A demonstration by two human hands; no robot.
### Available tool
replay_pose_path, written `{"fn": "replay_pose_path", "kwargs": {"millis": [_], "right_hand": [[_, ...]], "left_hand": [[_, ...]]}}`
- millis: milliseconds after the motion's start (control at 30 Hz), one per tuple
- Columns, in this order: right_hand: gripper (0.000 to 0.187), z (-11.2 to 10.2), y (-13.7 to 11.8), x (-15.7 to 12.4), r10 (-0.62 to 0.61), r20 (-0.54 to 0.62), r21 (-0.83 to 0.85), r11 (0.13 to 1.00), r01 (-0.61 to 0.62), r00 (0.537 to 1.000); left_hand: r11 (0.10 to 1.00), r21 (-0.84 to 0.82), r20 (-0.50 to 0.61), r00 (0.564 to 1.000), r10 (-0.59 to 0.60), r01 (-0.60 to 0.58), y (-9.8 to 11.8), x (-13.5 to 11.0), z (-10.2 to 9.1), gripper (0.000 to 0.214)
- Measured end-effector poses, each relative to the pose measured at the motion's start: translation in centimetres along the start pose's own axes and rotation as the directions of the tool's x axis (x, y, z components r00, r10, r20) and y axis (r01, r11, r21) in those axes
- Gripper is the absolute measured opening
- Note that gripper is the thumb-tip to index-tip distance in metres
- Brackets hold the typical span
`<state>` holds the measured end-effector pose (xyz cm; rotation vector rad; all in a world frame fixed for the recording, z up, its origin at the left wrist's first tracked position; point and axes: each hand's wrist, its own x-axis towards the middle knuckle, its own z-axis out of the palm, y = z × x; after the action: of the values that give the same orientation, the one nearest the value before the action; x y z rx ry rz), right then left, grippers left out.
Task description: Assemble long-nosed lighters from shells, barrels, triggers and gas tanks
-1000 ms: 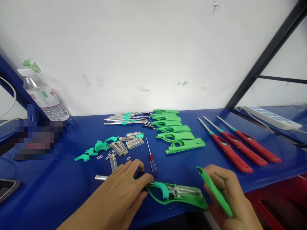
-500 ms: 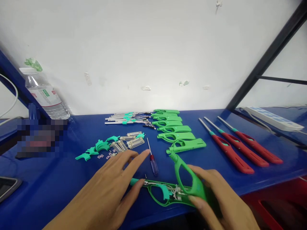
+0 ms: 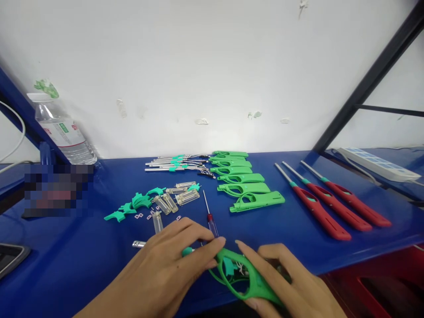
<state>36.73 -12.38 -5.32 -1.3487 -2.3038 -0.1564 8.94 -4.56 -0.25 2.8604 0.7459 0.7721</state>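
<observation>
A green lighter shell half point(image 3: 260, 285) with a trigger loop is tilted over the lower green half, near the table's front edge. My right hand point(image 3: 285, 274) grips the upper half by its handle end. My left hand point(image 3: 180, 265) pinches the front end, its fingertips close together there. Through the loop show a teal trigger point(image 3: 228, 266) and some white wires. A metal tube tip point(image 3: 138, 244) pokes out left of my left hand, and a teal collar point(image 3: 187, 251) shows between its fingers. Beyond my fingertips lies a screwdriver point(image 3: 212, 224), its handle partly covered.
Several green shells point(image 3: 257, 201) are lined up behind. Metal tubes with wires point(image 3: 165, 169), clear fuel tanks point(image 3: 188, 197) and teal triggers point(image 3: 141, 201) lie to the left. Three red lighters point(image 3: 321, 212) rest at right. A water bottle point(image 3: 64, 132) stands back left; a phone point(image 3: 13, 258) lies nearer.
My right hand has brought the upper green half down and left onto the lower one. The left hand has moved right, onto its front end, uncovering a fuel tank and the metal tube tip.
</observation>
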Motion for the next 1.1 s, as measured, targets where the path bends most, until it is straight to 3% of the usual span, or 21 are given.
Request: {"fn": "replay_pose_path", "kwargs": {"millis": [367, 667, 900, 1100], "right_hand": [[0.029, -0.4, 0.5, 0.4, 0.038, -0.064, 0.118, 0.993, -0.030, 0.997], [0.040, 0.1, 0.7, -0.1, 0.009, -0.017, 0.125, 0.992, -0.007, 1.000], [0.033, -1.0, 0.7, 1.0, -0.076, -0.110, -0.007, 0.997, 0.076, 0.991], [0.038, -1.0, 0.9, 1.5, -0.110, -0.068, -0.081, 0.991, 0.104, 0.992]], "left_hand": [[0.996, 0.084, 0.102, 0.994, -0.034, 0.025, -1.9, -0.3, 0.4, 0.047], [0.997, 0.075, 0.112, 0.993, -0.039, 0.031, -1.6, 0.0, 0.5, 0.046], [0.995, 0.086, 0.203, 0.977, -0.070, 0.053, -1.4, 0.5, 0.6, 0.040], [0.995, 0.024, 0.220, 0.971, -0.098, 0.095, -1.1, 0.7, 1.2, 0.035]]}}
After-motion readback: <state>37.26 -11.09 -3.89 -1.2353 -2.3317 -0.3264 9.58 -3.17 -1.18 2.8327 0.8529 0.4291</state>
